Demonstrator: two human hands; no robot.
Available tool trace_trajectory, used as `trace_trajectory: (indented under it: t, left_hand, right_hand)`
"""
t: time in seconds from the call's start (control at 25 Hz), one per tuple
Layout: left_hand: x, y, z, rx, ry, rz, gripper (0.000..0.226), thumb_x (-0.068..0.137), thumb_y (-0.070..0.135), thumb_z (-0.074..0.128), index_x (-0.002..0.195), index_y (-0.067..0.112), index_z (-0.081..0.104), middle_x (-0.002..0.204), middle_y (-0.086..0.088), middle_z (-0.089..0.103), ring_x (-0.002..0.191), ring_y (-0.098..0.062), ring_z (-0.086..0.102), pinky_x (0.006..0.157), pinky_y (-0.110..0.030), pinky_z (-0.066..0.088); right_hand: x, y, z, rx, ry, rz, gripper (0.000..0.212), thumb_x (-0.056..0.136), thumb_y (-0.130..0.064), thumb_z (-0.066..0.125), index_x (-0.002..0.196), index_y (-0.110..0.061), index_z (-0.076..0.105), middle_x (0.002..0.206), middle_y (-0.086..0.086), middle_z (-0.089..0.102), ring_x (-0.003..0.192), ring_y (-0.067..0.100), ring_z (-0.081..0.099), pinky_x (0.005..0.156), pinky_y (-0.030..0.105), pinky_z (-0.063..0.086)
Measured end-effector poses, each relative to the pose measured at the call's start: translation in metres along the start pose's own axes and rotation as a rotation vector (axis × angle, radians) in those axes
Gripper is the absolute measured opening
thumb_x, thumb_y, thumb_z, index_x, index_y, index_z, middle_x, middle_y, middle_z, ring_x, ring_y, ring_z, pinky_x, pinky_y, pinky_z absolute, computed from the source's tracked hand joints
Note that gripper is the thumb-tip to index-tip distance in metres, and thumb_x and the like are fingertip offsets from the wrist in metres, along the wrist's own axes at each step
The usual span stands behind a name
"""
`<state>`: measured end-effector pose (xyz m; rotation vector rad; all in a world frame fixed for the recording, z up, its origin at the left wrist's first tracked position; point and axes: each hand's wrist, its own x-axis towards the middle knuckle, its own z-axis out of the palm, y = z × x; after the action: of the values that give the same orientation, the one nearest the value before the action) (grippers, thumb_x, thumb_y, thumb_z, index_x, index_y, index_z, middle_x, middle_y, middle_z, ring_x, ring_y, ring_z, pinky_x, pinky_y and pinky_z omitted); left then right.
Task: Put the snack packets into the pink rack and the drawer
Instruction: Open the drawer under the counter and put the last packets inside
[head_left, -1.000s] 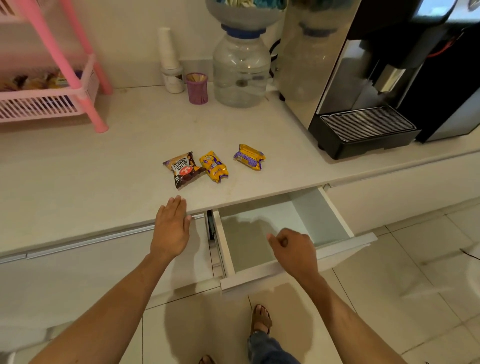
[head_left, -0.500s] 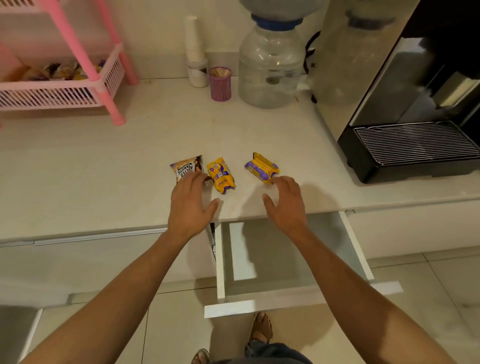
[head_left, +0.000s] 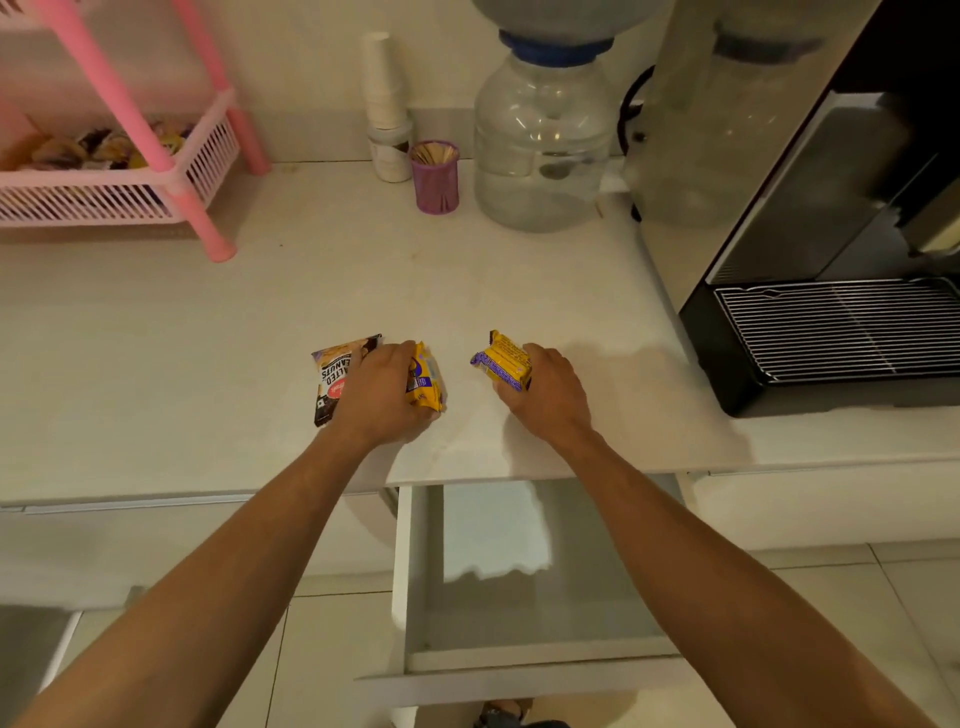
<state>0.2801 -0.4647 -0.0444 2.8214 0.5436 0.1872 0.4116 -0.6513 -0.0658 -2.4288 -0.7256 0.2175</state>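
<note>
Three snack packets lie on the white counter (head_left: 156, 364). My left hand (head_left: 382, 395) rests over two of them, the brown salted peanuts packet (head_left: 332, 371) and a yellow packet (head_left: 427, 379), with fingers curled on them. A second yellow and purple packet (head_left: 501, 359) is under the closing fingers of my right hand (head_left: 548, 392). The drawer (head_left: 519, 597) below the counter edge stands pulled open and looks empty. The pink rack (head_left: 119, 195) stands at the back left with several packets in its tray.
A stack of paper cups (head_left: 383, 88), a purple cup of sticks (head_left: 435, 176) and a clear water jar (head_left: 543, 140) stand at the back. A coffee machine (head_left: 831, 234) with a drip tray fills the right side. A sandalled foot shows below the drawer.
Both hands moved from the drawer front up onto the counter and came down on the packets. The drawer stays open.
</note>
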Motion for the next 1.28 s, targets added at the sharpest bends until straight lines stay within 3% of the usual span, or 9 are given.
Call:
trace_trajectory:
  t: [0.12,0.2,0.32,0.52,0.76,0.96,1.08,1.2,1.28]
  left_hand:
    - [-0.003,0.013,-0.003,-0.11,0.05,0.017,0.08,0.066,0.041,0.079,0.132,0.007,0.048,0.118,-0.01,0.059,0.109,-0.03,0.053,0.104,-0.04,0.034]
    - [-0.014,0.026,-0.005,-0.258,0.062,-0.003,0.084,0.066,0.041,0.078,0.136,0.007,0.046,0.122,-0.011,0.056,0.113,-0.028,0.05,0.097,-0.032,0.036]
    - [-0.036,0.05,-0.006,-0.411,0.044,0.026,0.084,0.061,0.046,0.073,0.135,0.015,0.047,0.118,0.0,0.053,0.11,-0.019,0.049,0.091,-0.025,0.034]
    - [-0.076,0.079,0.003,-0.492,-0.035,0.029,0.085,0.057,0.052,0.075,0.133,0.026,0.046,0.113,0.013,0.049,0.102,-0.004,0.045,0.084,-0.012,0.034]
    - [-0.133,0.086,0.03,-0.565,-0.216,0.015,0.086,0.057,0.058,0.079,0.131,0.049,0.035,0.115,0.034,0.041,0.11,0.009,0.045,0.085,-0.008,0.038]
    - [-0.156,0.084,0.064,-0.454,-0.422,-0.005,0.088,0.059,0.074,0.067,0.134,0.048,0.03,0.112,0.031,0.037,0.107,0.013,0.041,0.079,-0.008,0.035]
    - [-0.144,0.079,0.092,-0.379,-0.49,-0.031,0.085,0.057,0.069,0.067,0.132,0.039,0.04,0.111,0.025,0.039,0.1,0.004,0.042,0.086,-0.021,0.043]
    - [-0.126,0.078,0.124,-0.469,-0.53,-0.111,0.043,0.052,0.044,0.074,0.089,0.03,0.057,0.089,0.014,0.058,0.08,-0.008,0.054,0.073,-0.033,0.052]
    - [-0.116,0.08,0.149,-0.511,-0.57,-0.146,0.034,0.052,0.026,0.076,0.075,0.02,0.052,0.078,0.0,0.061,0.073,-0.019,0.061,0.065,-0.038,0.054]
  right_hand:
    - [-0.002,0.009,-0.013,0.365,0.005,0.13,0.028,0.078,-0.04,0.075,0.088,-0.015,0.067,0.075,-0.001,0.065,0.067,0.011,0.058,0.062,0.025,0.045]
    - [-0.013,0.014,-0.026,0.751,-0.097,0.279,0.027,0.081,-0.038,0.072,0.078,-0.011,0.068,0.064,0.002,0.066,0.056,0.015,0.058,0.055,0.026,0.048]
    - [-0.039,0.027,-0.043,1.124,-0.328,0.404,0.034,0.088,-0.036,0.063,0.088,-0.003,0.069,0.075,0.018,0.068,0.06,0.026,0.063,0.052,0.03,0.053]
    - [-0.091,0.061,-0.059,1.301,-0.624,0.382,0.052,0.088,-0.042,0.054,0.109,0.003,0.066,0.092,0.026,0.068,0.069,0.027,0.065,0.059,0.033,0.055]
    - [-0.136,0.101,-0.062,1.236,-0.802,0.436,0.055,0.073,-0.041,0.078,0.098,0.007,0.067,0.09,0.026,0.066,0.072,0.025,0.064,0.062,0.032,0.053]
    - [-0.15,0.13,-0.035,1.059,-0.935,0.531,0.042,0.092,-0.022,0.06,0.114,0.013,0.06,0.1,0.026,0.066,0.085,0.029,0.064,0.074,0.034,0.054]
    - [-0.146,0.14,-0.011,0.9,-0.823,0.655,0.039,0.09,-0.023,0.061,0.115,0.007,0.064,0.108,0.027,0.068,0.089,0.026,0.067,0.077,0.035,0.056]
    - [-0.135,0.149,0.016,0.667,-0.645,0.759,0.034,0.09,-0.02,0.067,0.107,0.009,0.066,0.106,0.028,0.068,0.087,0.025,0.065,0.086,0.041,0.056]
    - [-0.124,0.157,0.029,0.455,-0.588,0.792,0.031,0.084,-0.023,0.072,0.096,0.006,0.07,0.091,0.02,0.069,0.079,0.023,0.062,0.074,0.034,0.052]
